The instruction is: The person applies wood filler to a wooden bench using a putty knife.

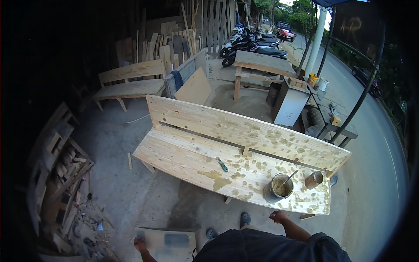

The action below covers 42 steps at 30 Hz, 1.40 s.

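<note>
A pale wooden bench with a long backrest stands before me, blotched with brownish-green filler on its right part. On the seat lie a green-handled putty knife, a bucket of thick paste with a stick in it, and a rusty can. My right hand hangs just off the bench's front edge, fingers loosely bent and apart, nothing visible in it. Low on the left, my left hand is beside the left edge of a cardboard-coloured box or board; its fingers are too dark to make out.
Scrap wood is heaped at the left. Behind the bench are another bench, a leaning plywood sheet, a wooden table and a pale cabinet. Parked motorbikes stand farther back; a road runs along the right.
</note>
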Each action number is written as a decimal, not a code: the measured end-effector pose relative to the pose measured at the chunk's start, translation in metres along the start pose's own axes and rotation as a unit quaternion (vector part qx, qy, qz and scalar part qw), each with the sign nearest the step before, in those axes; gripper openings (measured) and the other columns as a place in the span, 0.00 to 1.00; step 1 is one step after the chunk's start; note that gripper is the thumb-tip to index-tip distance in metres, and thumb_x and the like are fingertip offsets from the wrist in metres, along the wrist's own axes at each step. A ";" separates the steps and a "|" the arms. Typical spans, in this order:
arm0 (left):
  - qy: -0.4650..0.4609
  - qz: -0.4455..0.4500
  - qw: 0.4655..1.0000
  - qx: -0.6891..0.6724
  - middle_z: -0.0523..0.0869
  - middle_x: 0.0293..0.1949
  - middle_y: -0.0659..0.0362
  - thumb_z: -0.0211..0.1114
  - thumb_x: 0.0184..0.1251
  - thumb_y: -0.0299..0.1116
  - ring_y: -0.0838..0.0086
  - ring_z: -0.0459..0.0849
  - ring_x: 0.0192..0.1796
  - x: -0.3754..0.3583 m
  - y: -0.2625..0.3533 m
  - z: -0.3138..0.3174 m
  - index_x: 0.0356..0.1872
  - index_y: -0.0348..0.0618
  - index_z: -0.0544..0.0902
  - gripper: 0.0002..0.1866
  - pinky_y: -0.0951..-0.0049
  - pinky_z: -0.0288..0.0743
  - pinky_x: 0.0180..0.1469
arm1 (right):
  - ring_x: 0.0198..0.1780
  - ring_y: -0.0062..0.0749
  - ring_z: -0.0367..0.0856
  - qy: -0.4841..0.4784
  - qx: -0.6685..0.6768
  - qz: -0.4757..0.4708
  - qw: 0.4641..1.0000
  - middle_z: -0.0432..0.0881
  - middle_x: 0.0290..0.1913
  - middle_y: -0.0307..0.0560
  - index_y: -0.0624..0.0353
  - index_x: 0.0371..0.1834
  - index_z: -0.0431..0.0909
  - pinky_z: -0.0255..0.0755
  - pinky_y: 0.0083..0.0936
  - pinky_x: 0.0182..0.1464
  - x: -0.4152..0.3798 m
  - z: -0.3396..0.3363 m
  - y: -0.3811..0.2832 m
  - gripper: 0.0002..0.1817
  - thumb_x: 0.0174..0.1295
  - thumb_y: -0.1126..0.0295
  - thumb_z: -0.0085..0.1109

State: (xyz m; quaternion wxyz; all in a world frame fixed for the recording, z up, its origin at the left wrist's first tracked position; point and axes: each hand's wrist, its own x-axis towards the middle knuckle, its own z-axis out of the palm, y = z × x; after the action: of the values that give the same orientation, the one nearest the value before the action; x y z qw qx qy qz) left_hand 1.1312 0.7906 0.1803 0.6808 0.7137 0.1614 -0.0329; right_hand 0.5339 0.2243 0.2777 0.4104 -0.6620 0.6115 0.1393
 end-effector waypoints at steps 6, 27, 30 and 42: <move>-0.004 0.102 0.995 0.024 0.83 0.25 0.61 0.63 0.54 0.25 0.73 0.79 0.27 -0.001 -0.002 -0.004 0.25 0.44 0.82 0.02 0.71 0.75 0.37 | 0.28 0.29 0.86 -0.014 -0.012 -0.018 1.000 0.87 0.35 0.46 0.56 0.51 0.85 0.82 0.29 0.28 0.009 0.000 0.005 0.18 0.61 0.59 0.65; -0.021 0.073 0.992 0.098 0.85 0.26 0.60 0.75 0.38 0.19 0.72 0.81 0.30 -0.002 0.006 0.006 0.23 0.41 0.83 0.10 0.66 0.78 0.40 | 0.27 0.29 0.85 -0.001 -0.011 -0.023 1.000 0.87 0.33 0.46 0.56 0.49 0.86 0.81 0.29 0.28 0.000 -0.008 0.000 0.17 0.61 0.60 0.66; -0.045 0.098 0.991 0.080 0.85 0.26 0.60 0.76 0.39 0.20 0.71 0.81 0.29 0.000 0.000 0.001 0.24 0.41 0.83 0.10 0.66 0.79 0.41 | 0.32 0.37 0.87 0.009 0.007 -0.002 1.000 0.88 0.30 0.49 0.51 0.47 0.87 0.80 0.35 0.42 0.001 -0.002 0.003 0.18 0.58 0.54 0.65; -0.018 0.088 0.987 0.133 0.86 0.23 0.58 0.83 0.42 0.25 0.71 0.82 0.29 -0.004 0.008 0.011 0.15 0.41 0.80 0.15 0.67 0.81 0.44 | 0.52 0.53 0.84 0.036 0.018 -0.009 0.999 0.86 0.48 0.58 0.53 0.46 0.87 0.76 0.40 0.57 -0.018 0.007 -0.013 0.19 0.57 0.55 0.63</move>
State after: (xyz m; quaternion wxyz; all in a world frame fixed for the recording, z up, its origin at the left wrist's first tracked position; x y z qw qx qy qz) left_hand 1.1315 0.7789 0.1878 0.5832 0.8084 0.0801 -0.0064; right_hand 0.5443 0.2405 0.2905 0.4017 -0.6647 0.6219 0.1005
